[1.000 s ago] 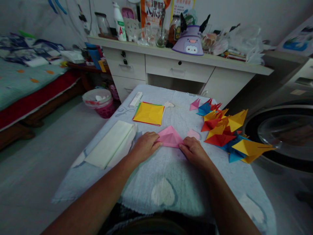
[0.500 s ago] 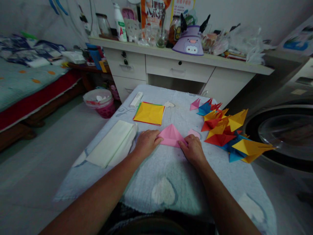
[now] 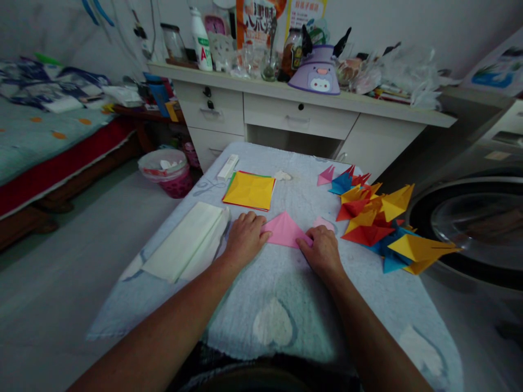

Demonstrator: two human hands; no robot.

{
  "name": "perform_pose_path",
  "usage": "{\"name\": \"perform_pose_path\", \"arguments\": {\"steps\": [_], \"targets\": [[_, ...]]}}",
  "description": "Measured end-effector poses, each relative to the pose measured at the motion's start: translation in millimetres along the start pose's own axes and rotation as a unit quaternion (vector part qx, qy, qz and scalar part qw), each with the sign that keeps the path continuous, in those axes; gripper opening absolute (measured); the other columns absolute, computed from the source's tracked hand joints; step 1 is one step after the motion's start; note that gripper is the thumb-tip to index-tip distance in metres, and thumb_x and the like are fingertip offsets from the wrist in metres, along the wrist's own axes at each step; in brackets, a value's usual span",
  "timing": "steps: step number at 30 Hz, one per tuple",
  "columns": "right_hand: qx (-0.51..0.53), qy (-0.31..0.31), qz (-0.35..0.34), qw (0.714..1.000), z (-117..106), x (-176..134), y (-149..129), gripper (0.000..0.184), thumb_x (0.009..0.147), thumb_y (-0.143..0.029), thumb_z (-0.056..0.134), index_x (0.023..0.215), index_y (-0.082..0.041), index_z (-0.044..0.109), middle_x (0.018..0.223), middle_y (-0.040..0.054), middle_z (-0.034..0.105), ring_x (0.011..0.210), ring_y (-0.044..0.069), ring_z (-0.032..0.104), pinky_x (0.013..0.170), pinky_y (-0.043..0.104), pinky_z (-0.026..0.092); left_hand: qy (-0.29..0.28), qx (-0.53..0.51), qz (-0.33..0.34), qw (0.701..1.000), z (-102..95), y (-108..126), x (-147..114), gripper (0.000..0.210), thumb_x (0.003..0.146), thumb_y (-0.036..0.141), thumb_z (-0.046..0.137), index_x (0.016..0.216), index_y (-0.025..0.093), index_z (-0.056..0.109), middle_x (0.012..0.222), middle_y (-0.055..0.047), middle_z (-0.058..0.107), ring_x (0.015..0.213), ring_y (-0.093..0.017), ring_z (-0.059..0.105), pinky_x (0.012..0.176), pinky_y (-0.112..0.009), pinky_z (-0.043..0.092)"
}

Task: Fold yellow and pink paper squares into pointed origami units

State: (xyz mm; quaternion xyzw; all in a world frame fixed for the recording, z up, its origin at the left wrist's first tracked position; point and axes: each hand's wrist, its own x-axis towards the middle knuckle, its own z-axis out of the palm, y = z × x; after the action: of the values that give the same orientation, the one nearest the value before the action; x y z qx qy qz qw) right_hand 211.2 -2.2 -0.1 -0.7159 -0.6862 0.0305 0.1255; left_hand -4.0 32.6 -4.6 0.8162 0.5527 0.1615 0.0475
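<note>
A pink sheet of origami paper (image 3: pixel 285 231), folded to a low triangle, lies on the cloth-covered table between my hands. My left hand (image 3: pixel 246 235) pinches its left corner, thumb pointing inward. At the opposite corner my right hand (image 3: pixel 322 247) is closed on the paper, its thumb along the near edge. A pale pink scrap of paper (image 3: pixel 323 223) shows just behind my right hand, partly covered by it. Beyond my left hand lies a stack of square coloured paper (image 3: pixel 249 190), yellow on top.
Folded paper figures (image 3: pixel 370 234) in yellow, red, blue and pink crowd the table's right side. A packet of white tissue (image 3: pixel 183 239) lies left of my left arm. A small white box (image 3: pixel 227 167) and a white scrap (image 3: pixel 282 175) are farther back. A pink bin (image 3: pixel 167 171) stands on the floor.
The pink paper's peak has dropped slightly and the paper lies flatter, its near-edge fold no longer showing. My hands keep their hold on both corners, with little movement.
</note>
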Motion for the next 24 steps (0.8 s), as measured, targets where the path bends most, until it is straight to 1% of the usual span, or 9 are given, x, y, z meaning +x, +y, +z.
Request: {"name": "perform_pose_path", "arguments": {"steps": [5,10,12,15,17,19,22,24], "targets": [[0.025,0.022,-0.012,0.999,3.3,0.3,3.2,0.020,0.082,-0.037,0.063,0.084,-0.017,0.065,0.084,0.0093,0.059,0.082,0.024,0.051,0.072,0.034,0.036,-0.008,-0.010,0.007,1.000,-0.2,0.0,0.6,0.026,0.087,0.036,0.061,0.107,0.019,0.062,0.102,-0.009,0.060,0.099,-0.025,0.053,0.087,-0.037,0.040],[0.043,0.044,-0.019,0.998,9.3,1.1,7.7,0.020,0.079,-0.036,0.065,0.088,-0.018,0.063,0.086,0.0085,0.059,0.083,0.024,0.051,0.074,0.035,0.037,-0.007,-0.052,0.007,0.999,1.5,-1.6,4.3,0.023,0.084,0.031,0.063,0.104,0.019,0.062,0.099,-0.008,0.061,0.095,-0.024,0.055,0.086,-0.037,0.041],[0.046,0.049,-0.022,0.997,10.6,1.0,8.5,0.021,0.079,-0.036,0.065,0.090,-0.018,0.063,0.088,0.0086,0.059,0.084,0.024,0.052,0.075,0.035,0.037,-0.011,-0.073,0.001,0.997,2.0,-2.3,6.5,0.021,0.081,0.028,0.064,0.100,0.019,0.063,0.096,-0.007,0.061,0.093,-0.023,0.055,0.085,-0.036,0.041],[0.054,0.047,-0.023,0.997,10.6,0.7,8.2,0.022,0.079,-0.035,0.064,0.092,-0.018,0.064,0.089,0.0091,0.060,0.086,0.025,0.052,0.076,0.036,0.038,-0.024,-0.105,-0.018,0.994,1.7,-2.8,9.9,0.012,0.078,0.025,0.065,0.088,0.019,0.063,0.088,-0.004,0.061,0.089,-0.022,0.056,0.083,-0.034,0.041],[0.061,0.039,-0.018,0.997,9.7,0.8,7.7,0.023,0.079,-0.035,0.064,0.094,-0.018,0.065,0.091,0.0097,0.060,0.088,0.026,0.052,0.078,0.037,0.038,-0.022,-0.131,-0.023,0.991,0.3,-2.5,11.2,0.005,0.076,0.022,0.064,0.079,0.019,0.062,0.083,-0.003,0.059,0.085,-0.020,0.056,0.080,-0.032,0.041],[0.073,0.033,-0.011,0.997,8.4,0.8,7.6,0.025,0.079,-0.033,0.064,0.098,-0.017,0.065,0.095,0.0106,0.061,0.090,0.027,0.052,0.081,0.039,0.039,-0.012,-0.161,-0.017,0.987,-1.9,-1.8,11.4,0.005,0.075,0.019,0.062,0.072,0.019,0.058,0.079,-0.001,0.057,0.081,-0.018,0.055,0.075,-0.030,0.040],[0.108,0.035,-0.020,0.993,5.3,-0.1,8.7,0.034,0.078,-0.032,0.064,0.108,-0.016,0.063,0.104,0.0122,0.061,0.096,0.028,0.053,0.085,0.042,0.040,-0.001,-0.220,-0.007,0.975,-6.2,-0.4,9.9,0.008,0.074,0.017,0.059,0.069,0.019,0.054,0.075,0.001,0.055,0.075,-0.016,0.053,0.067,-0.027,0.038],[0.145,0.047,-0.043,0.987,1.7,-1.8,9.6,0.041,0.078,-0.033,0.063,0.116,-0.017,0.060,0.111,0.0132,0.061,0.103,0.030,0.052,0.089,0.044,0.040,-0.015,-0.263,-0.008,0.965,-9.1,0.6,8.2,0.008,0.075,0.018,0.058,0.069,0.019,0.052,0.071,0.002,0.054,0.069,-0.014,0.051,0.062,-0.025,0.035]]}}
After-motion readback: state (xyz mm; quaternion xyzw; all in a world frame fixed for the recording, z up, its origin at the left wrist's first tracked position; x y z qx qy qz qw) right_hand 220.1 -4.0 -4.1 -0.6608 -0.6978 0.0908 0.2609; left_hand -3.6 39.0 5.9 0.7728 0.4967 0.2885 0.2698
